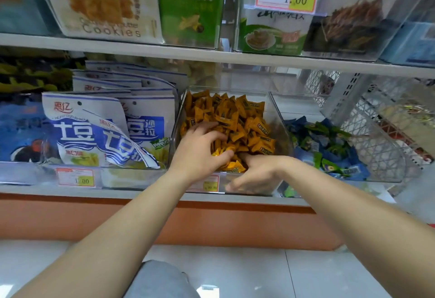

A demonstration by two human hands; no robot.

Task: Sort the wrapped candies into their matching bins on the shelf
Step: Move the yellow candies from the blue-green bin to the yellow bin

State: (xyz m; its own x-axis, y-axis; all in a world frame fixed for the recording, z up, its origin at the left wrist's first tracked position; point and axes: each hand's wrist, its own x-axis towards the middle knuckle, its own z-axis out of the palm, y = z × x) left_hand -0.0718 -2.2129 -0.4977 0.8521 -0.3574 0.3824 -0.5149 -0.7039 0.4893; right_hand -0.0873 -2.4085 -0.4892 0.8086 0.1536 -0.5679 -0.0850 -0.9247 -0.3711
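Hidden: the fingertips of the left hand [200, 147] are buried in the orange candies [240, 118]; the fingers of the right hand [255, 172] are blurred.
Left hand: palm down, fingers curled, gripping some orange candies.
Right hand: just beside the left hand, at the front wall of the bin [279, 115], thumb toward the candies; I cannot tell its grip.
Orange candies: in the bin, under and beyond both hands.
Blue-green candies [329, 147]: right of the right hand.
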